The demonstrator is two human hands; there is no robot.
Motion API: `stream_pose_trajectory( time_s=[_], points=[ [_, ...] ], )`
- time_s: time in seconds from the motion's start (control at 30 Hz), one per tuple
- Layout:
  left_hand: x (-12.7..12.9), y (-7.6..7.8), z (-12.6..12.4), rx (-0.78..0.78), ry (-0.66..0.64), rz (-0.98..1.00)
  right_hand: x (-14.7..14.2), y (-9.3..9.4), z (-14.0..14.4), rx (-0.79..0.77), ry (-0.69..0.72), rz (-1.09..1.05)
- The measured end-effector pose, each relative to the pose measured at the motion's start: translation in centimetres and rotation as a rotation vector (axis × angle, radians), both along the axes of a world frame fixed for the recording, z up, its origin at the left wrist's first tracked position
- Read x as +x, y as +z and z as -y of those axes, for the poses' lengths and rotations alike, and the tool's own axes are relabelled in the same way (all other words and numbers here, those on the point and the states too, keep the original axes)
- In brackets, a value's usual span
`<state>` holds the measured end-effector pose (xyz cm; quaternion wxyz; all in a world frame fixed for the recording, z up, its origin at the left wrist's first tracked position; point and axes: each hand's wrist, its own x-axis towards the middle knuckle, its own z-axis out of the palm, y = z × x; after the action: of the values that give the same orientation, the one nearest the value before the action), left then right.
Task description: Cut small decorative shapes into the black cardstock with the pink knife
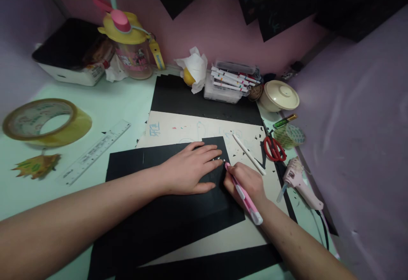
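Hands both on the black paper [165, 212], which lies on the tan board [191, 129] mid-table [127, 101].

Left hand [188, 171]: flat, palm down, fingers [208, 154] spread and released, pressing the paper. Grasping nothing.

Right hand [247, 182]: fingers clenched around a pink pen [244, 196], just right of the left hand. Pen tip touches the paper at its upper right corner, right beside the left fingertips. Small white marks on the paper at the tip. Pen tail sticks out back over the wrist.

Around the paper:
- white stick [248, 154] on the board, just above the right hand
- red scissors [274, 148] right of the stick, at the board's edge
- glue gun [299, 182] right of the right hand, well clear of the paper
- ruler [95, 150] left of the paper, tape roll [44, 120] further left
- marker box [231, 82], lidded bowl [279, 95], yellow bottle [132, 44] behind the paper, by the wall
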<state>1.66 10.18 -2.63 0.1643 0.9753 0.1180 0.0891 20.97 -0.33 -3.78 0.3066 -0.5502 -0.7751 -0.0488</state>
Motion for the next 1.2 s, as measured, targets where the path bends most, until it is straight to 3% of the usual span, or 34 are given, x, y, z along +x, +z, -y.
stream_pose_trajectory(
  time_s=[0.43,0.53,0.67,0.73,0.83,0.93,1.0,1.07,1.1,1.2],
  points=[
    [0.0,0.0,0.0,0.009,0.002,0.000,-0.1,0.0,-0.1,0.017,-0.031,-0.048],
    [0.0,0.0,0.0,0.015,-0.001,0.008,0.0,0.3,0.0,-0.042,-0.067,-0.208],
    [0.1,0.1,0.0,0.026,-0.007,0.016,1.0,1.0,-0.4,-0.116,-0.319,-0.571],
    [0.0,0.2,0.0,0.024,-0.006,0.019,1.8,1.2,-0.7,-0.148,-0.364,-0.714],
    [0.0,0.1,0.1,0.023,0.011,0.020,2.8,1.4,-1.0,-0.215,-0.284,-0.968],
    [-0.1,0.0,0.2,0.029,0.061,0.032,2.5,1.8,-1.1,-0.291,-0.064,-1.234],
    [-0.1,0.0,0.2,0.034,0.087,0.051,1.9,2.2,-1.1,-0.405,0.046,-1.321],
    [-0.1,0.0,0.3,0.036,0.096,0.066,1.3,2.2,-1.2,-0.475,0.063,-1.318],
    [-0.2,0.0,0.3,0.036,0.097,0.072,1.1,2.1,-1.2,-0.436,0.024,-1.281],
    [-0.1,0.2,0.3,0.036,0.092,0.078,1.4,1.3,-1.1,-0.113,-0.190,-1.101]
  ],
)
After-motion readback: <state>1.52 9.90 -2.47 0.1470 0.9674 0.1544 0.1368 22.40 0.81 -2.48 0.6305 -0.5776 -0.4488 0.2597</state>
